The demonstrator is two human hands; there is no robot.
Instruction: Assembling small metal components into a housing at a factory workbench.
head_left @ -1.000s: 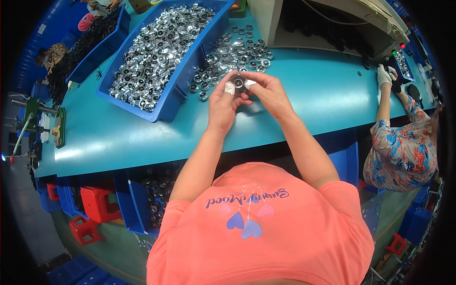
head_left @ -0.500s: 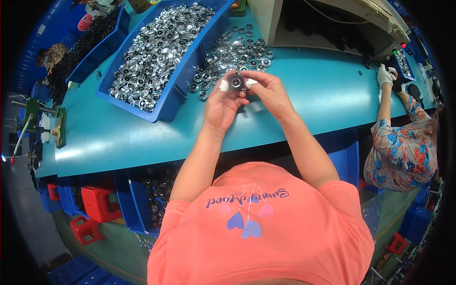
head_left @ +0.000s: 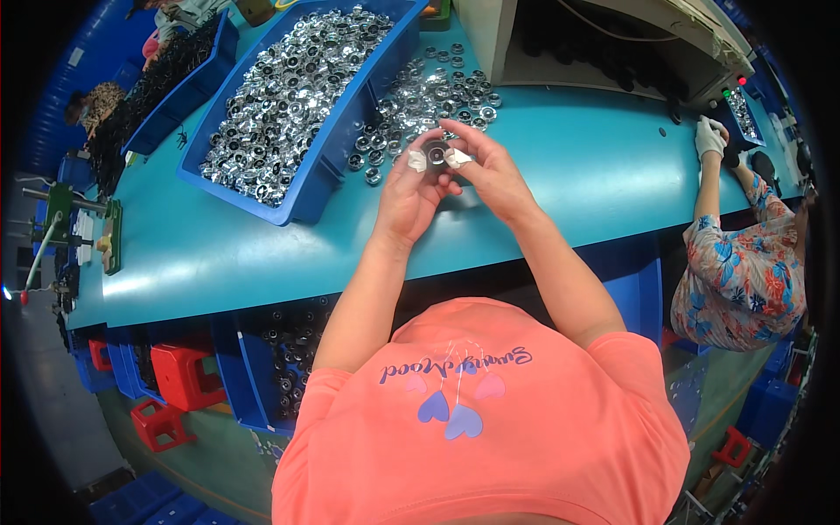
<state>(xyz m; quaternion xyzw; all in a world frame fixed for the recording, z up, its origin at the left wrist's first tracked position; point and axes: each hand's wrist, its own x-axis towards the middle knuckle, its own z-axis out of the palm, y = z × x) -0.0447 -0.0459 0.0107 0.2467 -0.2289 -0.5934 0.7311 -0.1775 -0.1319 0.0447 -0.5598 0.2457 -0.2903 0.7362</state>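
Above the bench's teal top, a small round black part (head_left: pixel 437 157) with a ringed centre is held between both hands. My left hand (head_left: pixel 406 199) grips it from the left, its thumb wrapped in white tape. From the right, my right hand (head_left: pixel 495 178) closes on the same part, also with a white-wrapped thumb and the index finger arched over the top. The fingers partly cover the part. Just beyond the hands lie loose shiny silver round parts (head_left: pixel 437 98), with black centres on many of them.
A blue bin (head_left: pixel 329 179) full of silver parts stands at the left, with another bin of black pieces (head_left: pixel 175 83) beyond. A pale box-shaped machine (head_left: pixel 492 39) stands far right. A co-worker in a floral top (head_left: pixel 744 271) works at the right; a green press (head_left: pixel 112 236) stands left.
The black part has shifted slightly in my fingers. My right thumb has moved left and lower, over the part's right side, and the index finger is raised a little.
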